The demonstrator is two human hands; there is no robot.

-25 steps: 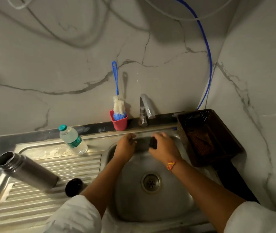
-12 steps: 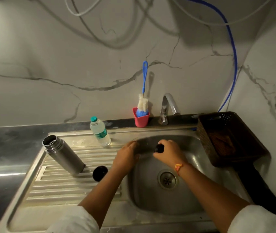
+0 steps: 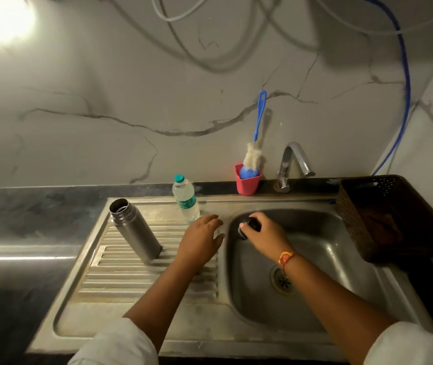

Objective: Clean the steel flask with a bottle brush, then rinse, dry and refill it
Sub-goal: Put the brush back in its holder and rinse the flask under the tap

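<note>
The steel flask [image 3: 135, 230] stood on its base on the ribbed drainboard [image 3: 120, 280], well to the left of the basin, with its mouth open and no lid on it. The person's right hand [image 3: 265, 237] reached over the near-left part of the sink basin [image 3: 315, 233], and its fingers were curled round a small dark cap [image 3: 248, 226], probably the flask's own stopper, though the blur left that unsure. The left hand [image 3: 200, 239] lay over the drainboard's edge beside the basin with its fingers loose and spread, holding nothing; whether it touched the metal could not be told. The bottle brush [image 3: 256, 143] stood head-down in a red cup [image 3: 247, 181] against the wall beside the tap [image 3: 293, 159], and a plastic water bottle [image 3: 186, 198] stood just behind the left hand. A brown basket [image 3: 347, 206] sat at the right of the sink. The flask looked rigid and smooth, likely heavy for its size and slippery once wet or soapy, so it would best be taken with a full wrap round the middle of the body, not at the narrow neck, which had to stay clear for the brush. The brush's thin handle would probably flex, so a grip low on it, near the bristles, seemed wiser.
</note>
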